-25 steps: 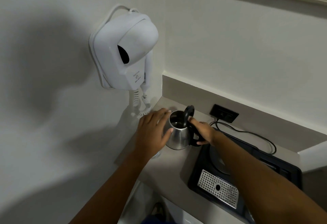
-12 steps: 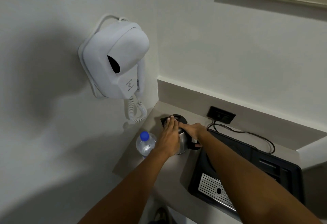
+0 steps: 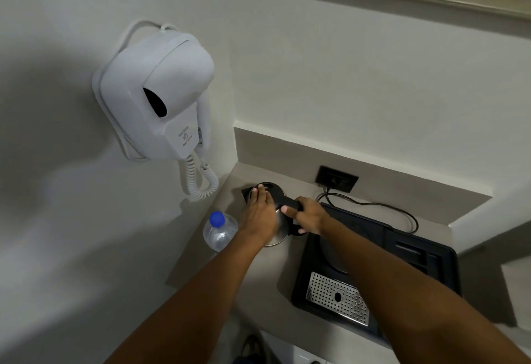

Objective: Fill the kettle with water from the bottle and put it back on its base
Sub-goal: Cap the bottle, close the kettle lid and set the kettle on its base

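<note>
A small steel kettle [image 3: 278,230] with a black lid and handle stands on the beige counter [image 3: 258,277] in the corner. My left hand [image 3: 257,214] lies flat on its closed lid, fingers pressing down. My right hand [image 3: 309,215] grips the black handle on the kettle's right side. A clear water bottle [image 3: 219,233] with a blue cap stands upright just left of the kettle, close to my left wrist. The kettle's round base [image 3: 333,254] sits in a black tray [image 3: 408,263] to the right, partly hidden by my right forearm.
A white wall-mounted hair dryer [image 3: 159,105] with a coiled cord hangs on the left wall above the counter. A black socket [image 3: 336,178] sits in the backsplash, its cable running to the tray. A perforated metal drip grate [image 3: 337,297] lies in the tray's front.
The kettle's lid stood open a second ago; my left hand pushed it down and it is shut now. The bottle came into view as my head shifted. My right hand stays on the handle.
</note>
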### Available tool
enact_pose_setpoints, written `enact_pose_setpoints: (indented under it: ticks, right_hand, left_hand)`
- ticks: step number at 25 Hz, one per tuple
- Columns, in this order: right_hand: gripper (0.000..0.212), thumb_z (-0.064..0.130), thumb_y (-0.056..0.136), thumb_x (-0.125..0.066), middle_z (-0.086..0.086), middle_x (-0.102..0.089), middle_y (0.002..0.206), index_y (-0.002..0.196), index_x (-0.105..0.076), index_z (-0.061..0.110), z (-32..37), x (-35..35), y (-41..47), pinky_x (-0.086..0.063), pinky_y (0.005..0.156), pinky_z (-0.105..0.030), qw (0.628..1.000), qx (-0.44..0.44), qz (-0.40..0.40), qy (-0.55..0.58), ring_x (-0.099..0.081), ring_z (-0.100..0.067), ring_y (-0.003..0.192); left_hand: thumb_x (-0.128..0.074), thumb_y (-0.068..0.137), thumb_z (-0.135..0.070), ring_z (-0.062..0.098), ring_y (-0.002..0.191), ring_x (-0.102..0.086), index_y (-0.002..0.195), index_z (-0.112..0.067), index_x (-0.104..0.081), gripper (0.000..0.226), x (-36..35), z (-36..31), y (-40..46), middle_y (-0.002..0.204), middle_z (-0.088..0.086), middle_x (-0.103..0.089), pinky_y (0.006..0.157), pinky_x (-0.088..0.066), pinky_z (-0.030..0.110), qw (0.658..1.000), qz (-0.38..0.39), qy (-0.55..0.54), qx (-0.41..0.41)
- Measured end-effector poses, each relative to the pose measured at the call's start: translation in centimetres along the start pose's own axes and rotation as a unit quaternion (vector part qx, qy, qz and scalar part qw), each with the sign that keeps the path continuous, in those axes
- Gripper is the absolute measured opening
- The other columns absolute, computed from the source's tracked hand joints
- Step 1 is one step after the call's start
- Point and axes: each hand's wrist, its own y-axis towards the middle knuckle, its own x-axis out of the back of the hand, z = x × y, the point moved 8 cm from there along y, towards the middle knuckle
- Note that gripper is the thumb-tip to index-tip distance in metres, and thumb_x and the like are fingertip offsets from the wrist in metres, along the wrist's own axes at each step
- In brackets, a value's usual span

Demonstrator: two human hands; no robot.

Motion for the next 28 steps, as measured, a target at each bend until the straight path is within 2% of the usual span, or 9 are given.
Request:
enact_pose_setpoints:
  ticks: [4,7,9,11,14,17,19,22,28]
  right_hand:
    - [0.031,0.041,0.088,-0.067,-0.014,-0.067,0.092,0.097,-0.06,0.012,0.2,2.1,-1.5,-0.062,0.07,-0.051,0.999,0.028,0.014,-0.014,-0.07,-0.035,0.085]
    - [0.032,0.042,0.089,-0.067,-0.004,-0.065,0.091,0.104,-0.061,0.015,-0.2,5.9,-2.9,-0.063,0.069,-0.046,0.999,0.051,-0.003,-0.01,-0.067,-0.022,0.083]
    - [0.032,0.043,0.089,-0.066,-0.002,-0.065,0.097,0.108,-0.062,0.018,-0.8,8.7,-4.1,-0.064,0.07,-0.044,0.998,0.054,-0.019,0.0,-0.066,-0.02,0.09]
    - [0.025,0.044,0.089,-0.066,-0.003,-0.065,0.1,0.101,-0.062,0.023,-2.1,11.3,-5.4,-0.064,0.068,-0.039,0.998,0.05,-0.023,0.008,-0.065,-0.02,0.092]
    - [0.023,0.045,0.09,-0.065,-0.007,-0.065,0.102,0.099,-0.062,0.025,-5.0,14.5,-7.4,-0.063,0.065,-0.037,0.999,0.038,-0.032,0.013,-0.066,-0.021,0.093]
    - [0.036,0.048,0.088,-0.065,-0.009,-0.067,0.106,0.11,-0.064,0.019,-8.3,16.1,-9.1,-0.064,0.068,-0.04,0.999,0.011,-0.04,0.008,-0.067,-0.025,0.096]
    - [0.042,0.047,0.089,-0.065,-0.011,-0.067,0.112,0.118,-0.063,0.018,-10.3,16.3,-9.9,-0.064,0.071,-0.043,0.999,-0.012,-0.041,0.021,-0.067,-0.026,0.1]
    - [0.038,0.045,0.089,-0.065,-0.017,-0.065,0.116,0.114,-0.064,0.015,-12.3,16.6,-10.7,-0.063,0.075,-0.045,0.996,-0.029,-0.04,0.067,-0.066,-0.03,0.103]
    - [0.039,0.039,0.094,-0.061,-0.029,-0.064,0.116,0.113,-0.062,0.005,-13.0,17.4,-11.4,-0.062,0.071,-0.04,0.998,-0.013,-0.017,0.06,-0.066,-0.037,0.103]
  left_hand:
    - [-0.054,0.09,-0.009,0.029,0.129,-0.033,0.133,-0.004,-0.046,0.045,2.6,-0.3,-0.6,0.151,0.009,-0.032,0.108,-0.029,0.036,0.994,-0.094,-0.028,-0.051]
    - [-0.056,0.092,-0.026,0.028,0.124,-0.038,0.131,-0.011,-0.049,0.042,4.8,-2.6,-1.1,0.15,0.006,-0.036,0.102,-0.034,0.039,0.982,-0.149,-0.015,-0.116]
    - [-0.053,0.093,-0.036,0.026,0.128,-0.037,0.132,-0.017,-0.048,0.044,6.1,-5.0,-1.1,0.151,0.002,-0.035,0.102,-0.032,0.04,0.972,-0.171,0.008,-0.159]
    - [-0.051,0.093,-0.044,0.022,0.132,-0.036,0.131,-0.02,-0.047,0.045,6.9,-7.6,-1.1,0.15,0.0,-0.038,0.104,-0.032,0.039,0.962,-0.182,0.008,-0.203]
    - [-0.045,0.093,-0.05,0.02,0.141,-0.025,0.137,-0.023,-0.04,0.052,6.2,-11.4,-0.9,0.152,0.001,-0.034,0.112,-0.022,0.041,0.951,-0.144,0.007,-0.272]
    - [-0.036,0.095,-0.054,0.019,0.146,-0.008,0.144,-0.024,-0.03,0.058,3.4,-14.5,-0.8,0.158,0.002,-0.02,0.117,-0.01,0.044,0.945,-0.07,0.031,-0.319]
    - [-0.033,0.095,-0.056,0.019,0.146,-0.005,0.147,-0.025,-0.023,0.061,1.6,-15.6,-0.7,0.16,0.002,-0.015,0.117,-0.01,0.044,0.942,-0.04,0.045,-0.33]
    - [-0.033,0.096,-0.056,0.02,0.146,-0.008,0.148,-0.027,-0.022,0.061,0.5,-17.2,-0.8,0.159,0.002,-0.016,0.117,-0.015,0.045,0.938,-0.042,0.041,-0.341]
    - [-0.037,0.095,-0.055,0.023,0.145,-0.012,0.148,-0.029,-0.025,0.06,-0.3,-18.4,-1.2,0.158,0.001,-0.02,0.115,-0.018,0.046,0.941,-0.043,0.008,-0.336]
